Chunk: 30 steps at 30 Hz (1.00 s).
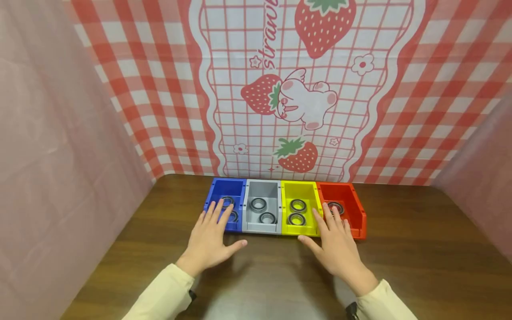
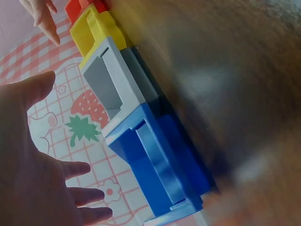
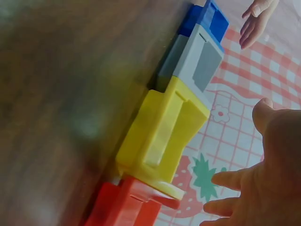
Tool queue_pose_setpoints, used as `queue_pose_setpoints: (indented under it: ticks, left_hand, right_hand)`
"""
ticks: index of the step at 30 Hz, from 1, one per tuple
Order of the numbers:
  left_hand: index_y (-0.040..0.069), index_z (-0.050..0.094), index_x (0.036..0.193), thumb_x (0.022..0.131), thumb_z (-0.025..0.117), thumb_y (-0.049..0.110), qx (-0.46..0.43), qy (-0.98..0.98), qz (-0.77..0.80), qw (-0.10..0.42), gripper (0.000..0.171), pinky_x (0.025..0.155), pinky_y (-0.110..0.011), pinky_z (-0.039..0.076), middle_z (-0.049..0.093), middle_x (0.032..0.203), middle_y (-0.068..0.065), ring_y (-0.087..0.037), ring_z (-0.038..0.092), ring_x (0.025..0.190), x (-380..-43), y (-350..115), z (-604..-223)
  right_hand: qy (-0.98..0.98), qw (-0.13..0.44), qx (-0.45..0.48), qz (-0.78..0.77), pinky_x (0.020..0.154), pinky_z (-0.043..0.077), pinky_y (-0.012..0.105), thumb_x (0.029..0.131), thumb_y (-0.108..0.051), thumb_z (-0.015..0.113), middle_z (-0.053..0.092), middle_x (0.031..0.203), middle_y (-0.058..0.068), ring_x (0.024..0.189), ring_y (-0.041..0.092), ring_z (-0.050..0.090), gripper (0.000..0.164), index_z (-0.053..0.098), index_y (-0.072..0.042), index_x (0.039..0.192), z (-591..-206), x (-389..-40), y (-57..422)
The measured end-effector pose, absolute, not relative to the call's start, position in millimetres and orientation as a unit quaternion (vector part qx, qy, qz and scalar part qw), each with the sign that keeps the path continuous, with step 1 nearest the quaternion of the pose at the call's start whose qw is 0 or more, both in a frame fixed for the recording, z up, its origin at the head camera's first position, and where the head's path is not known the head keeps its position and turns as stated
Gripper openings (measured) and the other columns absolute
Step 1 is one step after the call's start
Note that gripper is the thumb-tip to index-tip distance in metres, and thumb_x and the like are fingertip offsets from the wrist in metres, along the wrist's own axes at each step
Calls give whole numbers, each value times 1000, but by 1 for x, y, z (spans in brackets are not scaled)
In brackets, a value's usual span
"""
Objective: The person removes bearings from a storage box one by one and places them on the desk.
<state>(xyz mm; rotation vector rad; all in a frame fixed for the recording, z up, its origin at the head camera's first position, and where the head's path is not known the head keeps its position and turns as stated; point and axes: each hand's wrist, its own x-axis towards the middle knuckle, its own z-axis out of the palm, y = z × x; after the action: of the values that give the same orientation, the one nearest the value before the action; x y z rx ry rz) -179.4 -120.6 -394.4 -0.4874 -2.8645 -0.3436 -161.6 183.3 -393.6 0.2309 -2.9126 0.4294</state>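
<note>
Four bins stand side by side in a row: a blue bin (image 1: 214,190), a grey bin (image 1: 264,190), a yellow bin (image 1: 301,189) and a red bin (image 1: 356,209). Ring-shaped ball bearings lie inside: two in the grey, one of them a bearing (image 1: 258,204), and two in the yellow, one a bearing (image 1: 298,206). My left hand (image 1: 209,242) hovers with spread fingers before the blue bin, partly hiding its bearings. Fingers spread, my right hand (image 1: 337,246) is over the front of the red bin, covering part of a bearing (image 1: 335,207). Neither hand holds anything.
The bins rest on a brown wooden table (image 1: 400,249), near its back edge. Behind them hangs a red-and-white checked cloth (image 1: 168,111) with strawberry prints. Pale pink curtains (image 1: 60,133) close off both sides.
</note>
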Motion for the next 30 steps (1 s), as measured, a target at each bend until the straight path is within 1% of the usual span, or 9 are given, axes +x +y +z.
queue_pose_setpoints:
  ticks: [5, 10, 17, 23, 25, 30]
  left_hand:
    - [14, 33, 149, 79, 57, 69, -165, -975, -114, 96, 92, 115, -56, 28, 30, 157, -18, -40, 28, 145, -181, -125, -386]
    - [13, 34, 148, 81, 56, 68, -168, -974, -126, 89, 90, 115, -55, 30, 32, 155, -19, -40, 32, 143, -184, -125, -382]
    - [11, 38, 146, 83, 60, 61, -169, -974, -131, 77, 84, 114, -54, 31, 36, 152, -20, -41, 35, 141, -186, -128, -386]
    - [7, 38, 146, 88, 60, 50, -181, -974, -112, 77, 75, 114, -52, 33, 41, 149, -21, -39, 38, 139, -188, -131, -390]
    - [7, 39, 145, 89, 61, 47, -183, -975, -102, 79, 72, 114, -51, 33, 43, 148, -21, -39, 40, 139, -188, -132, -391]
    - [5, 42, 143, 89, 61, 46, -192, -975, -82, 71, 70, 115, -49, 33, 45, 146, -20, -38, 42, 137, -190, -133, -389]
  right_hand:
    - [-980, 106, 94, 143, 112, 21, 67, 87, -53, 61, 24, 157, 23, 144, 47, 21, 79, 36, -8, 148, -386, -165, 177]
    - [-978, 101, 110, 146, 113, 20, 67, 87, -52, 61, 25, 157, 23, 145, 47, 19, 79, 37, -8, 147, -381, -169, 173]
    - [-976, 86, 125, 155, 113, 23, 65, 87, -52, 62, 26, 157, 23, 145, 46, 21, 77, 39, -7, 146, -378, -175, 162]
    - [-972, 100, 150, 151, 112, 26, 65, 85, -50, 64, 34, 153, 24, 143, 46, 26, 77, 43, -4, 142, -376, -181, 150]
    - [-972, 95, 155, 150, 112, 26, 64, 85, -52, 64, 34, 153, 23, 143, 45, 27, 78, 43, -4, 142, -375, -183, 144]
    - [-970, 81, 170, 153, 114, 25, 62, 86, -54, 62, 33, 154, 23, 144, 44, 27, 79, 43, -3, 143, -371, -189, 130]
